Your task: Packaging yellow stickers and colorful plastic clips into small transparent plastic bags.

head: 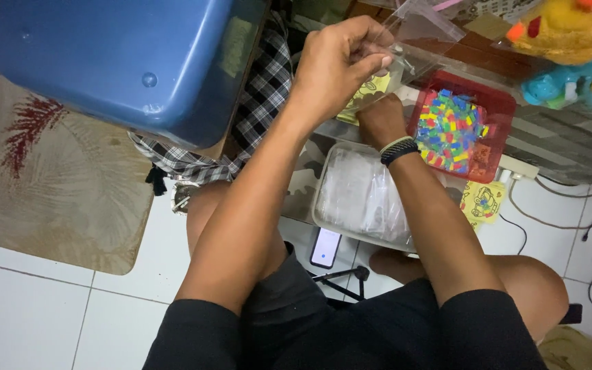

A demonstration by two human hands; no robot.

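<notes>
Nearest you: black shorts, bare knees, and between them a phone (325,247) lying face-up on the white floor tiles (49,315), with a small black stand (342,279) just beside it. Past the phone, a shallow clear tray (323,218) holding a stack of clear plastic bags (364,192). To the right of that tray, near the far edge, a red tray (505,109) full of small coloured tiles (450,130) in yellow, blue, green and red; a small yellow printed card (482,201) lies just near of it. Your left hand (340,65) is raised over the work, fingers pressed together, pinching the mouth of a clear plastic bag (412,41) with a yellow card (371,89) showing inside it. Your right hand (381,120), a dark band on the wrist, sits below and behind the bag; it seems to hold the bag's lower part, but you cannot tell the closure of its fingers, since the left hand and the bag cover them. Step in hand, as it reads: closing or seating the bag with the card inside, bag held in the air above the near edge of the red tray. The next move would call for a steady pinch along the bag's top edge and support from below so the card does not slip. Far left: a blue plastic tub (125,62), a checked cloth (262,103) under it, a patterned mat (49,185). Far right: bagged soft toys (570,48).
</notes>
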